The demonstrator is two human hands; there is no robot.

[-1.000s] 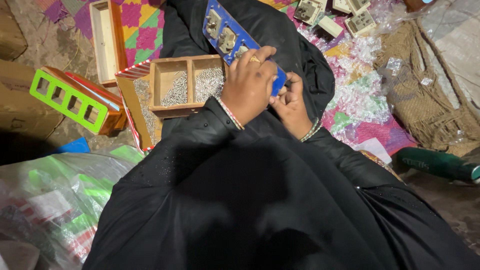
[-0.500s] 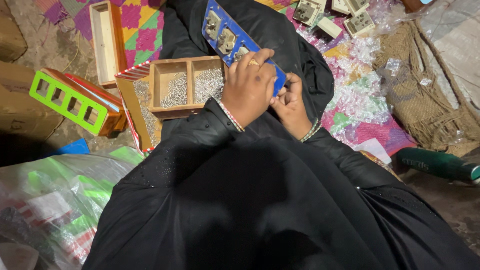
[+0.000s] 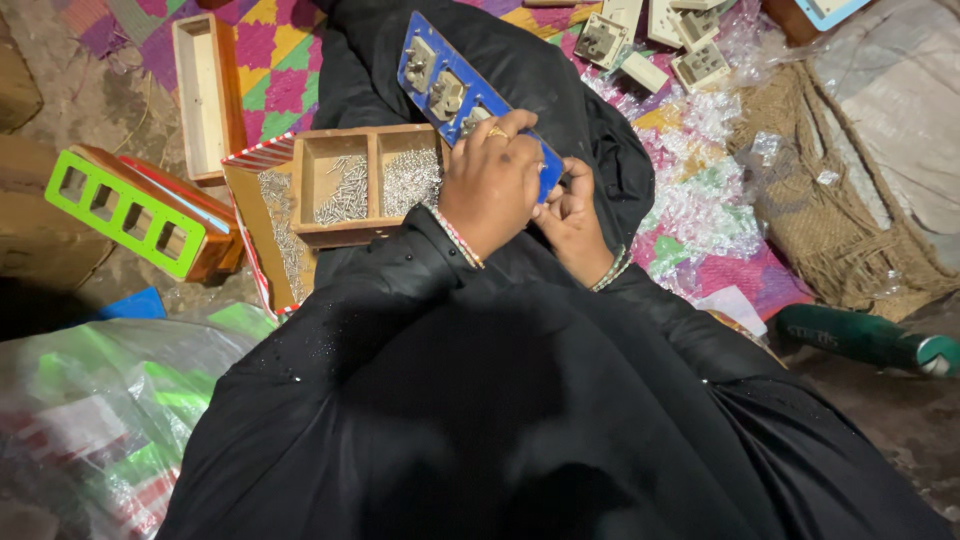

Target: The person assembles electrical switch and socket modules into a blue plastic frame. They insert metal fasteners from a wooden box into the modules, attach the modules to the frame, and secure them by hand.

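A long blue plate point(image 3: 440, 75) with several square sockets fitted in it lies across my lap, on black cloth. My left hand point(image 3: 492, 185), with a gold ring, presses down on the plate's near end and covers it. My right hand point(image 3: 572, 222) is curled against the plate's near right edge, fingers closed on it; whatever small part it may pinch is hidden. Just left of my hands sits a wooden tray point(image 3: 362, 184) with two compartments of small silver screws.
A green frame point(image 3: 122, 212) on a wooden box and an open wooden box point(image 3: 208, 92) lie at left. White socket parts point(image 3: 655, 40) and clear plastic wrappers point(image 3: 700, 200) litter the colourful mat at right. A green bottle point(image 3: 862, 338) lies far right. Plastic bags point(image 3: 90, 420) fill the lower left.
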